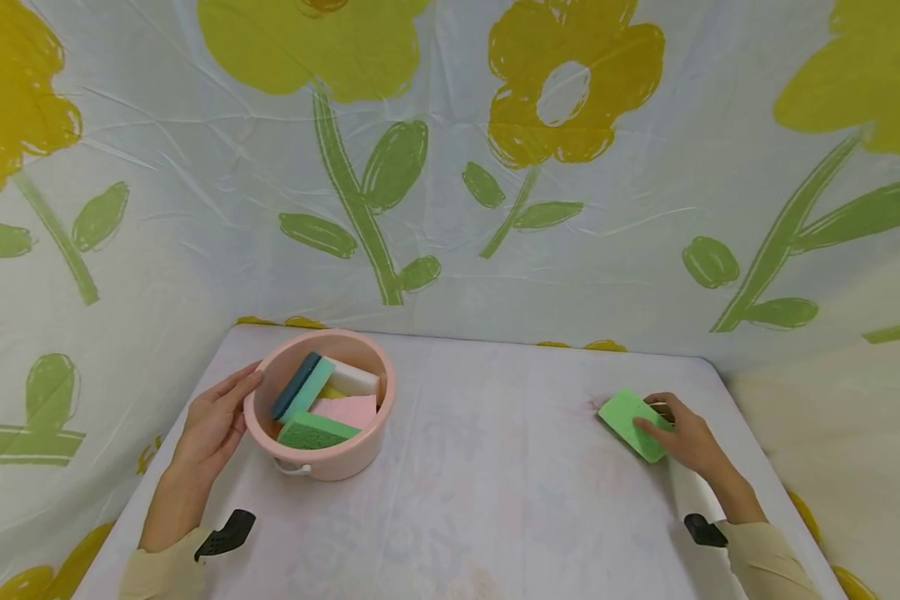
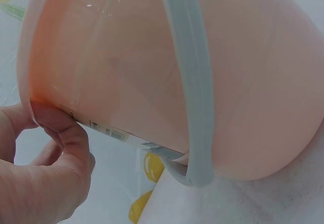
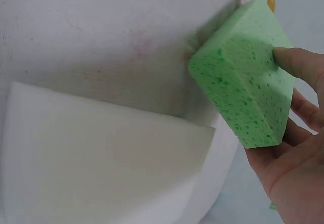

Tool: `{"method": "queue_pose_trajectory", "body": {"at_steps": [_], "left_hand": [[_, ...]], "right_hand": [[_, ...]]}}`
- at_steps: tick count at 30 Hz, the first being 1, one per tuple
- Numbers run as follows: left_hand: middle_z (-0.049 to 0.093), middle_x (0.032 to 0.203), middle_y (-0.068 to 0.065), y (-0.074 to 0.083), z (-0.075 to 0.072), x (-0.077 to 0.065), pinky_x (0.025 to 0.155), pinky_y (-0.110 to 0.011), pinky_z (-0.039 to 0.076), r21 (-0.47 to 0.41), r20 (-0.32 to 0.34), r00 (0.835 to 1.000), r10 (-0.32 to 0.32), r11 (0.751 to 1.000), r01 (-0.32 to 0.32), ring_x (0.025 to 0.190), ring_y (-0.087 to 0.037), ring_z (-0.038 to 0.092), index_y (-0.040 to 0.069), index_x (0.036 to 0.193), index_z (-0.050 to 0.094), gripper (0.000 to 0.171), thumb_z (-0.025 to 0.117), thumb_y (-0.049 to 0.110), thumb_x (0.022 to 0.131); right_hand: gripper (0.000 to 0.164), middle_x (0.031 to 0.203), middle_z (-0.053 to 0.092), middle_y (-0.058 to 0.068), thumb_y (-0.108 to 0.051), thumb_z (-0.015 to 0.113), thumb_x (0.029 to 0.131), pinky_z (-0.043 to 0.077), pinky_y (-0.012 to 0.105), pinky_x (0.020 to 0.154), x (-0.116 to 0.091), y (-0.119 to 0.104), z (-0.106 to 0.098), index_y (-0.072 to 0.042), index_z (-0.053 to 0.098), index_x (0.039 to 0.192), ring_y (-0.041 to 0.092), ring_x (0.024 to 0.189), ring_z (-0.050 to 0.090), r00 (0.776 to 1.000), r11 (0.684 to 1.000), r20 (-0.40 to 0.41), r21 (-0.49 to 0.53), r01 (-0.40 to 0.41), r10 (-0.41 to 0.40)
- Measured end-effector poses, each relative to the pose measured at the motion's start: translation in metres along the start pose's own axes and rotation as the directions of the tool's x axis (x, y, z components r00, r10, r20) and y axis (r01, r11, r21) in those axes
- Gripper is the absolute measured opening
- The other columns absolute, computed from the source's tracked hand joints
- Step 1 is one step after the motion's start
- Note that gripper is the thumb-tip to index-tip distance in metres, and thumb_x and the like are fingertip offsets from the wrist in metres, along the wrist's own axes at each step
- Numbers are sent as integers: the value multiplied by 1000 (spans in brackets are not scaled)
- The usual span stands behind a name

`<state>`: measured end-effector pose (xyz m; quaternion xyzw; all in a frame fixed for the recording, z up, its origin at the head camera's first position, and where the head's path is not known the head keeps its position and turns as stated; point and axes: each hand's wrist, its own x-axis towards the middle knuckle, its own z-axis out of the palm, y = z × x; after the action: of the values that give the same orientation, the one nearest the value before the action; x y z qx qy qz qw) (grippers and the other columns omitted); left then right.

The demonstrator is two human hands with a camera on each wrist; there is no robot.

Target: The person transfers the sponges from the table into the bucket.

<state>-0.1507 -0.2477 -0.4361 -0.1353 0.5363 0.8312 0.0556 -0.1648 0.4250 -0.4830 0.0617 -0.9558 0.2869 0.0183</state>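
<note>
My left hand [image 1: 212, 427] pinches the rim of a pink bucket [image 1: 371, 446] at its left side, with the thumb and curled fingers on the edge in the left wrist view. Inside the bucket lie a green sponge [image 1: 317, 431], a pink sponge [image 1: 348, 410], a teal sponge with a dark blue side [image 1: 302, 388], a white block [image 1: 352, 379] and a bit of something yellow. Over on the right, my right hand [image 1: 687, 435] holds another green sponge [image 3: 243, 77] between thumb and fingers. This sponge is tilted, close over the table.
Beside the right forearm, a white block [image 3: 101, 153] lies on the white-covered table [image 1: 487, 467], partly hidden by the arm in the head view. Faint pinkish stains mark the cover near it. Flower-printed fabric [image 1: 450, 167] rises behind the table and at both sides.
</note>
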Motion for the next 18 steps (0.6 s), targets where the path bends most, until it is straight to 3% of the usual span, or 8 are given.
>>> {"method": "queue_pose_trajectory", "body": {"at_steps": [3, 8, 18], "left_hand": [[56, 122, 1, 0, -1, 0, 57, -12, 50, 6, -8, 1000, -1, 1000, 1, 67, -1, 54, 11, 141, 46, 59, 68, 25, 88], [55, 124, 2, 1, -1, 1, 58, -13, 50, 14, -23, 999, -29, 999, 29, 66, -2, 55, 14, 139, 49, 58, 70, 27, 87], [54, 127, 3, 2, 0, 3, 63, -14, 52, 27, -45, 998, -53, 998, 55, 70, -2, 56, 14, 141, 46, 64, 72, 29, 85]], "right_hand": [[44, 116, 57, 30, -22, 65, 91, 48, 56, 80, 1, -5, -1, 3, 50, 124, 48, 103, 55, 999, 999, -22, -8, 36, -36], [40, 111, 61, 24, -19, 67, 89, 50, 45, 76, 2, -13, -5, 3, 55, 121, 42, 97, 59, 996, 996, -16, -18, 85, -86], [38, 111, 61, 17, -25, 68, 89, 51, 47, 81, 3, -27, -9, -3, 57, 118, 38, 99, 59, 995, 996, 29, 14, 92, -93]]}}
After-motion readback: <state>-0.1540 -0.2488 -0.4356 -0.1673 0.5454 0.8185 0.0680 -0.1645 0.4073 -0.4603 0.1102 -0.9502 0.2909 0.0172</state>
